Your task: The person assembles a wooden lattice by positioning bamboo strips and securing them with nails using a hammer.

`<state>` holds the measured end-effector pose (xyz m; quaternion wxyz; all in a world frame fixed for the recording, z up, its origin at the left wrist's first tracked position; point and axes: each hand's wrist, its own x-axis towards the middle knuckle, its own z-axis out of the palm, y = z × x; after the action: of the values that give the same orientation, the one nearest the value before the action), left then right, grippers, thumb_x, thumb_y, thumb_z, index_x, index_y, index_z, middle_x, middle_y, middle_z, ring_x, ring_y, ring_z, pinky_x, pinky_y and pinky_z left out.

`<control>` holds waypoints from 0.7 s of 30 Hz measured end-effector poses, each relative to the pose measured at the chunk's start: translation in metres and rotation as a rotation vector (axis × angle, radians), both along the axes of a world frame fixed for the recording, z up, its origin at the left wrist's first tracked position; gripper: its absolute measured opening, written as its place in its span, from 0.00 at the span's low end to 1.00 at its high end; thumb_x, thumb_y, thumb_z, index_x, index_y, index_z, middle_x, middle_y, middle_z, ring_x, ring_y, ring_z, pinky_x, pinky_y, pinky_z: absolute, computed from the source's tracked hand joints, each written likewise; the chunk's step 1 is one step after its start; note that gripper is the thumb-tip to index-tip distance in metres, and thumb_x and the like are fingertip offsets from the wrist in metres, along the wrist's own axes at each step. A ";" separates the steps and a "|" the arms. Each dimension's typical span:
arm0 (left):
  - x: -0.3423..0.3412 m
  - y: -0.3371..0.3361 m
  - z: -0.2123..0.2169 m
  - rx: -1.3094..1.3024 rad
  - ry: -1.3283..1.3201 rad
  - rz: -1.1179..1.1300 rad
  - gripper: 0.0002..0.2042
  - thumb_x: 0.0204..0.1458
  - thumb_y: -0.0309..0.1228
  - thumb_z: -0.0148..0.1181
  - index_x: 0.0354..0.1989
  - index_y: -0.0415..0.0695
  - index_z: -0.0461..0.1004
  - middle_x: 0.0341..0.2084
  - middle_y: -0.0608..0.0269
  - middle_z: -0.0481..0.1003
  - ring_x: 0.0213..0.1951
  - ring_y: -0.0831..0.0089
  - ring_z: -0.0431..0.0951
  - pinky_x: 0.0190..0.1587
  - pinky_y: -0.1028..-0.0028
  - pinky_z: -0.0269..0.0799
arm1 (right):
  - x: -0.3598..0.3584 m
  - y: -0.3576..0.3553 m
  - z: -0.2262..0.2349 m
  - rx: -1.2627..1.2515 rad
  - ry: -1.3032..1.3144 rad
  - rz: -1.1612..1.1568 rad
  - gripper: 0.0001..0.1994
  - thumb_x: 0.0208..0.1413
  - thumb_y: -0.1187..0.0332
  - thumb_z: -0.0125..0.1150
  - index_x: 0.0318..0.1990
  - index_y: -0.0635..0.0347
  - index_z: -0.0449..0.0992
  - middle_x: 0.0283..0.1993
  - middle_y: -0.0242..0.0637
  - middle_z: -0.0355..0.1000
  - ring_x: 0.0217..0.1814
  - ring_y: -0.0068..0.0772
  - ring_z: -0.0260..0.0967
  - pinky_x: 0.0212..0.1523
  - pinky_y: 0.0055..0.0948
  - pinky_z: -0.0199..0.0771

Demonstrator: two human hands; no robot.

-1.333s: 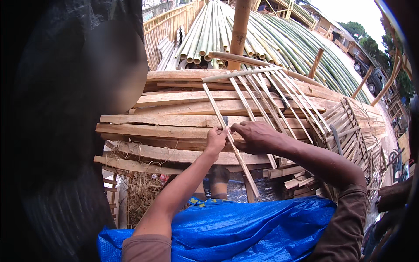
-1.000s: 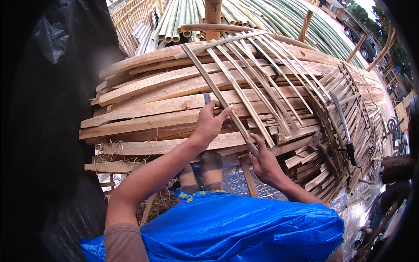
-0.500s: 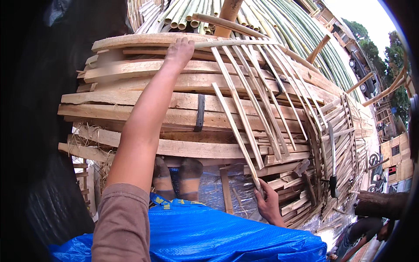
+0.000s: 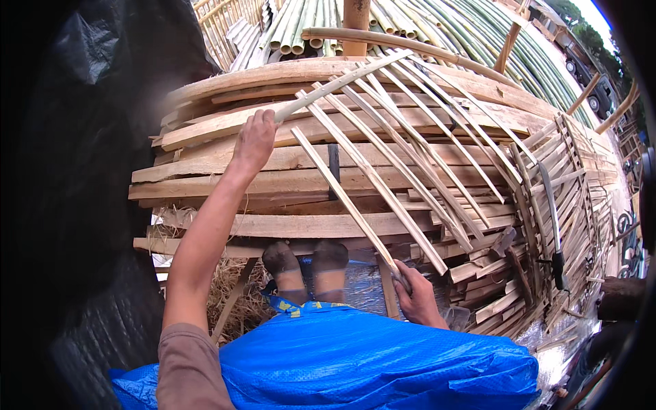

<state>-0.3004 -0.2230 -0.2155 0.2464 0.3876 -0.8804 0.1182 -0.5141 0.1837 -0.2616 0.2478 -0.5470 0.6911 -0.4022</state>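
- Your left hand [image 4: 254, 140] grips the near end of a long pale bamboo strip [image 4: 342, 83]; the strip slants up to the right across the stacked planks.
- Your right hand [image 4: 418, 297] clasps the lower end of another bamboo slat [image 4: 348, 201], which runs diagonally up-left over the pile.

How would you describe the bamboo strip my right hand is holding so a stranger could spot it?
Start at the stack of wooden planks; a row of slanted bamboo strips lies across it. The strip is the leftmost and shortest, and the only one whose lower end sits in the right hand.
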 end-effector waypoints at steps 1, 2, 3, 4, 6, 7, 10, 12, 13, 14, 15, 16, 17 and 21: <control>0.001 0.009 -0.010 0.047 0.019 0.005 0.10 0.60 0.32 0.54 0.42 0.37 0.67 0.36 0.48 0.72 0.39 0.51 0.75 0.42 0.55 0.72 | 0.000 -0.003 0.004 0.008 0.017 -0.001 0.23 0.53 0.80 0.60 0.58 0.63 0.71 0.42 0.51 0.74 0.44 0.48 0.75 0.46 0.35 0.73; 0.003 0.015 -0.017 0.094 0.037 0.009 0.11 0.60 0.32 0.54 0.43 0.36 0.67 0.36 0.47 0.72 0.39 0.51 0.74 0.42 0.54 0.71 | -0.001 -0.007 0.007 0.049 0.038 0.009 0.23 0.52 0.81 0.60 0.58 0.62 0.71 0.42 0.51 0.74 0.44 0.52 0.75 0.46 0.37 0.74; 0.003 0.019 -0.020 0.098 0.048 0.016 0.12 0.60 0.32 0.54 0.44 0.36 0.67 0.37 0.47 0.72 0.39 0.50 0.74 0.42 0.54 0.71 | -0.006 -0.011 0.010 0.026 0.083 0.009 0.23 0.51 0.81 0.59 0.58 0.61 0.71 0.43 0.51 0.74 0.44 0.53 0.74 0.45 0.39 0.74; 0.007 0.022 -0.022 0.098 0.057 0.035 0.12 0.60 0.32 0.54 0.46 0.35 0.66 0.37 0.46 0.71 0.39 0.50 0.74 0.43 0.54 0.71 | -0.014 -0.015 0.008 0.005 0.145 0.031 0.23 0.53 0.79 0.59 0.58 0.60 0.70 0.41 0.50 0.73 0.42 0.54 0.74 0.42 0.41 0.74; 0.015 0.025 -0.025 0.120 0.093 0.053 0.13 0.61 0.32 0.53 0.47 0.35 0.66 0.37 0.45 0.71 0.40 0.47 0.73 0.44 0.52 0.69 | -0.025 -0.021 0.006 -0.016 0.233 0.041 0.23 0.53 0.77 0.59 0.59 0.59 0.70 0.39 0.49 0.72 0.39 0.54 0.73 0.38 0.44 0.74; 0.018 0.025 -0.025 0.141 0.121 0.053 0.13 0.62 0.32 0.51 0.48 0.35 0.66 0.38 0.43 0.71 0.41 0.45 0.72 0.44 0.51 0.68 | -0.026 -0.021 0.007 -0.006 0.239 0.040 0.23 0.53 0.76 0.59 0.59 0.59 0.70 0.39 0.49 0.72 0.39 0.54 0.73 0.38 0.44 0.74; 0.021 0.032 -0.030 0.176 0.155 0.068 0.14 0.61 0.32 0.53 0.49 0.35 0.67 0.39 0.43 0.71 0.42 0.45 0.73 0.45 0.52 0.69 | -0.026 -0.021 0.007 0.016 0.272 0.035 0.23 0.53 0.77 0.59 0.59 0.59 0.70 0.38 0.49 0.72 0.38 0.54 0.73 0.38 0.44 0.73; 0.022 0.037 -0.035 0.189 0.177 0.060 0.14 0.60 0.32 0.54 0.49 0.35 0.66 0.40 0.44 0.71 0.42 0.46 0.73 0.45 0.53 0.70 | -0.025 -0.021 0.006 0.009 0.306 0.034 0.23 0.53 0.78 0.59 0.59 0.59 0.70 0.38 0.50 0.72 0.38 0.54 0.73 0.38 0.43 0.73; 0.023 0.038 -0.043 0.196 0.196 0.043 0.14 0.60 0.32 0.54 0.50 0.36 0.66 0.40 0.44 0.72 0.42 0.47 0.73 0.45 0.53 0.70 | -0.024 -0.022 0.006 -0.001 0.344 0.025 0.23 0.53 0.78 0.59 0.59 0.59 0.70 0.38 0.49 0.72 0.38 0.54 0.73 0.38 0.44 0.73; 0.025 0.040 -0.049 0.202 0.215 0.026 0.14 0.60 0.32 0.54 0.50 0.36 0.66 0.40 0.45 0.72 0.42 0.47 0.74 0.45 0.53 0.70 | -0.024 -0.026 0.008 -0.011 0.381 0.016 0.23 0.52 0.78 0.59 0.59 0.59 0.70 0.37 0.49 0.71 0.37 0.54 0.72 0.37 0.44 0.72; 0.025 0.041 -0.052 0.200 0.200 0.045 0.15 0.61 0.33 0.53 0.51 0.36 0.66 0.41 0.45 0.71 0.43 0.48 0.73 0.45 0.52 0.69 | -0.024 -0.030 0.010 -0.022 0.420 0.001 0.24 0.52 0.78 0.59 0.59 0.59 0.70 0.36 0.49 0.71 0.36 0.53 0.72 0.37 0.44 0.72; 0.026 0.041 -0.055 0.198 0.184 0.065 0.15 0.61 0.33 0.53 0.52 0.37 0.66 0.41 0.46 0.71 0.43 0.48 0.73 0.46 0.52 0.69 | -0.025 -0.034 0.011 -0.001 0.493 0.017 0.22 0.53 0.76 0.59 0.58 0.57 0.71 0.38 0.45 0.71 0.40 0.48 0.70 0.40 0.42 0.73; 0.028 0.041 -0.058 0.196 0.168 0.085 0.16 0.61 0.33 0.53 0.52 0.37 0.65 0.42 0.46 0.71 0.43 0.48 0.73 0.46 0.52 0.69 | -0.025 -0.038 0.010 -0.024 0.513 0.028 0.22 0.53 0.76 0.60 0.57 0.57 0.72 0.38 0.44 0.71 0.40 0.47 0.70 0.41 0.41 0.72; 0.025 0.053 -0.054 0.159 0.110 0.117 0.18 0.61 0.36 0.53 0.55 0.40 0.65 0.44 0.49 0.71 0.47 0.53 0.72 0.45 0.55 0.68 | -0.027 -0.044 -0.001 -0.100 0.537 -0.001 0.21 0.52 0.76 0.61 0.56 0.57 0.73 0.42 0.44 0.70 0.43 0.46 0.68 0.44 0.41 0.70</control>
<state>-0.2754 -0.1702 -0.2698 0.2558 0.4627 -0.8478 0.0409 -0.5413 0.1393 -0.2622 0.0282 -0.6452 0.7116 -0.2766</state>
